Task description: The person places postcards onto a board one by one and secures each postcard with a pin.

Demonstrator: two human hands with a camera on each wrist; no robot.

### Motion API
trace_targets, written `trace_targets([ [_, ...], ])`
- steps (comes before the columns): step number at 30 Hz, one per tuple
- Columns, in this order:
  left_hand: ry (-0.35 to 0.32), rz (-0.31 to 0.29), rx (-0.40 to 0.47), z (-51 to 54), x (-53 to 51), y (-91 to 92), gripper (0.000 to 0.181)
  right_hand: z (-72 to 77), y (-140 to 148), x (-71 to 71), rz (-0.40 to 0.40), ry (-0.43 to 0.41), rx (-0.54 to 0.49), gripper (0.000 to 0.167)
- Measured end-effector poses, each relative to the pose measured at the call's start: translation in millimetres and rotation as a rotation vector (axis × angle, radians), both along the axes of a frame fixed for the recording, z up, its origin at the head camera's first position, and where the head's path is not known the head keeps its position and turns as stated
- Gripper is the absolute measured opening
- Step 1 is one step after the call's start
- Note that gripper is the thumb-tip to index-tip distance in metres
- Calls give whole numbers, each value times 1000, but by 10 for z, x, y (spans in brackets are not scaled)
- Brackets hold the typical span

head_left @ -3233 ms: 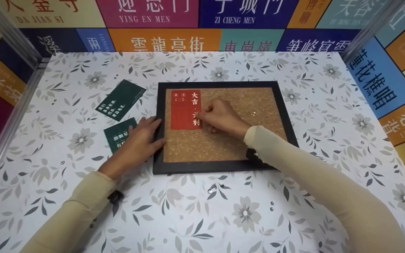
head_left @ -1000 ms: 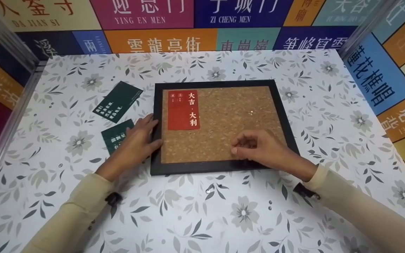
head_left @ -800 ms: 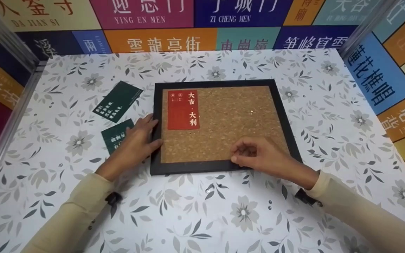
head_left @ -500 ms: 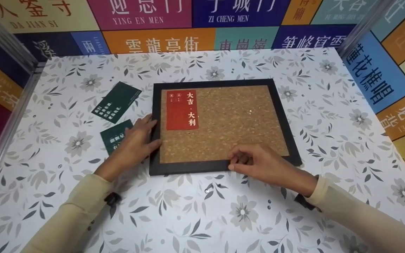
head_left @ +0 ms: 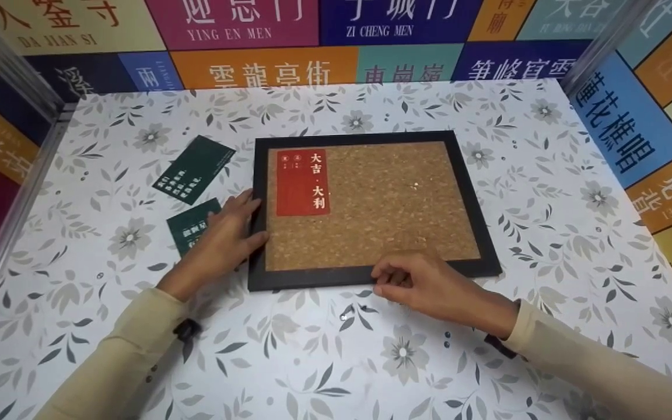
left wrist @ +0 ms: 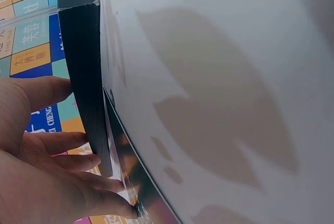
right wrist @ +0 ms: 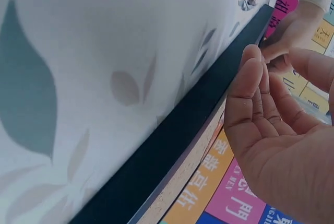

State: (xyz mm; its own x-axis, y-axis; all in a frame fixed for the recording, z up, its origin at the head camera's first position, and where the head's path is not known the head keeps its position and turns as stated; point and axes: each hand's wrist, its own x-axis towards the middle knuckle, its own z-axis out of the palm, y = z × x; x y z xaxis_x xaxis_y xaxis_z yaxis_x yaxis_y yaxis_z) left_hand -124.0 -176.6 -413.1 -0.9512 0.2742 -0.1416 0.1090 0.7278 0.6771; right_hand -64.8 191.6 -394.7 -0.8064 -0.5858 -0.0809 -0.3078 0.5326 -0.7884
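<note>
A red card (head_left: pixel 303 182) with white characters lies on the upper left of the black-framed cork board (head_left: pixel 371 233). My left hand (head_left: pixel 216 239), fingers spread, rests against the board's left edge and partly covers the lower green card (head_left: pixel 196 223). In the left wrist view, its fingertips touch the black frame (left wrist: pixel 83 67). My right hand (head_left: pixel 429 286) is over the front edge of the board, fingers loosely bent. In the right wrist view, thumb and fingers of that hand (right wrist: pixel 282 135) stand apart with nothing visible between them, beside the frame (right wrist: pixel 172 125).
Another green card (head_left: pixel 195 169) lies farther back, left of the board. A small shiny object (head_left: pixel 345 317) is on the patterned tablecloth (head_left: pixel 312 361) in front, and a tiny bright spot (head_left: pixel 415 185) shows on the cork. Panels with large characters stand behind.
My right hand has moved away from the red card, down and right across the cork to the board's front edge. My left hand has stayed at the left edge.
</note>
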Motion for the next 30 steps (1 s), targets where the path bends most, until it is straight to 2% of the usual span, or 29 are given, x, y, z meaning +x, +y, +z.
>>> trace_targets([
  [9,8,-6,8,4,26,-3,70,-67,-66,90,49,165,52,9],
  [17,11,-7,15,1,34,1,70,-136,-134,128,82,192,97,6],
  [24,-11,5,8,-19,31,0,72,-188,-186,164,111,265,145,6],
  [30,-3,5,-1,13,6,11,71,-214,-205,174,115,318,157,4],
])
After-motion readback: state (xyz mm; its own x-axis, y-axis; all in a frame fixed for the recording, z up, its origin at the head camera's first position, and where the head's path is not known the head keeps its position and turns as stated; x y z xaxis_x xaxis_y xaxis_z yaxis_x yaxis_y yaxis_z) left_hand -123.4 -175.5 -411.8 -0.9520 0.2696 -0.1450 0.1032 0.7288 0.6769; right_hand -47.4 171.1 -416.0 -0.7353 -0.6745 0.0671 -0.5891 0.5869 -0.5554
